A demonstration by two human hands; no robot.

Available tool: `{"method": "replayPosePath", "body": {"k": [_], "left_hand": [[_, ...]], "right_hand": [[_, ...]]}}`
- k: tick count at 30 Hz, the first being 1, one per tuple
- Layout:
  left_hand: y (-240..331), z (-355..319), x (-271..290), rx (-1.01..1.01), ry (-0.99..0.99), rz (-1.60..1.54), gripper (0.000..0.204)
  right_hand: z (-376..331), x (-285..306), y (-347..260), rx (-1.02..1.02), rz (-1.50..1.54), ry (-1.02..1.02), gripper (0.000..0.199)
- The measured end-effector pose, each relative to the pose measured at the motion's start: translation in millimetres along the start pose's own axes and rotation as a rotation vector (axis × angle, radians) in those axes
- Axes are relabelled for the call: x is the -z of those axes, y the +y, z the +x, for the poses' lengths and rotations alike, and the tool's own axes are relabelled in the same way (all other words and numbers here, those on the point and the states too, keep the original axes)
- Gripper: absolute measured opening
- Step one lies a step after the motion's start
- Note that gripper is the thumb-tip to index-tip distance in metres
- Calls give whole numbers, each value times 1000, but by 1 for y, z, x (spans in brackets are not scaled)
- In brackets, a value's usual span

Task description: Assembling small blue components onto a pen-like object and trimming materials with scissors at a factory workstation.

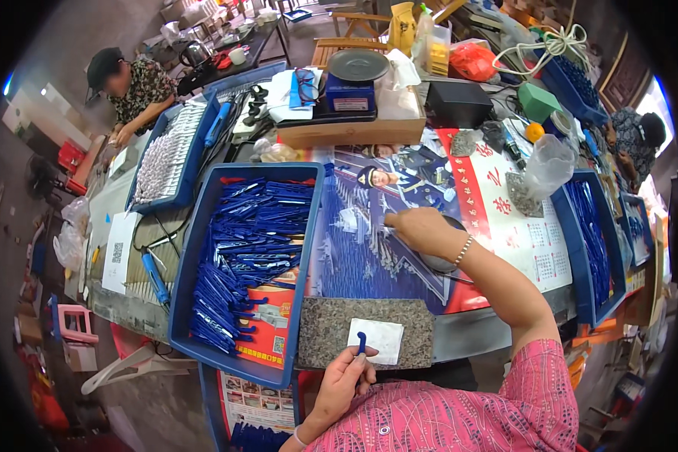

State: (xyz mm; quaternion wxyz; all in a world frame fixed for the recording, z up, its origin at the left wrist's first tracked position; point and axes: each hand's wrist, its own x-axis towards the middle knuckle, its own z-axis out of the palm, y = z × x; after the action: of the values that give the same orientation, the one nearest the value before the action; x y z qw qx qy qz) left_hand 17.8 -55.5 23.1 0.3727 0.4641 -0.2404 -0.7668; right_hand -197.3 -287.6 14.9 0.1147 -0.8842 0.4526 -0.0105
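My left hand (346, 378) pinches a slim blue piece with a hooked end (361, 342) upright between thumb and fingers. Behind it, a white sheet of paper (384, 348) lies on a speckled stone slab (322, 320). My right hand (420, 228) reaches out over a printed poster (361, 277), its fingertips drawn together; whatever they hold, if anything, is too small to make out. Small silvery pieces appear to lie below those fingers, though the poster's print makes this uncertain. Under the right wrist sits a round dark dish (453, 226), partly hidden.
To the left stands a blue tray (314, 226) heaped with blue strips (252, 226). Beyond it is another tray of white-tipped pieces (169, 154). A cardboard box (346, 135) and a black box (459, 104) stand farther back. Another blue tray (580, 252) is at right. Two other people sit nearby.
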Motion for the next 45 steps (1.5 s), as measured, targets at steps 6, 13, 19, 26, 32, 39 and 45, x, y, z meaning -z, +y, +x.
{"method": "replayPosePath", "body": {"k": [6,13,19,26,32,39,45], "left_hand": [[0,-7,13,-28,11,32,24],[2,8,-4,9,7,78,25],[-8,24,-25,23,49,119,23],[-25,28,-32,2,120,110,23],[-23,23,-21,62,36,79,24],[-11,15,7,31,-18,86,25],[-4,16,17,14,9,24,24]], "right_hand": [[-88,17,22,-267,138,347,21],[-195,-21,62,-538,214,333,20],[-186,2,33,-346,265,457,20],[-74,4,5,161,240,316,9],[9,-29,1,224,2,241,7],[41,-40,-9,248,-131,89,9],[47,-33,-12,221,-23,67,12]]}}
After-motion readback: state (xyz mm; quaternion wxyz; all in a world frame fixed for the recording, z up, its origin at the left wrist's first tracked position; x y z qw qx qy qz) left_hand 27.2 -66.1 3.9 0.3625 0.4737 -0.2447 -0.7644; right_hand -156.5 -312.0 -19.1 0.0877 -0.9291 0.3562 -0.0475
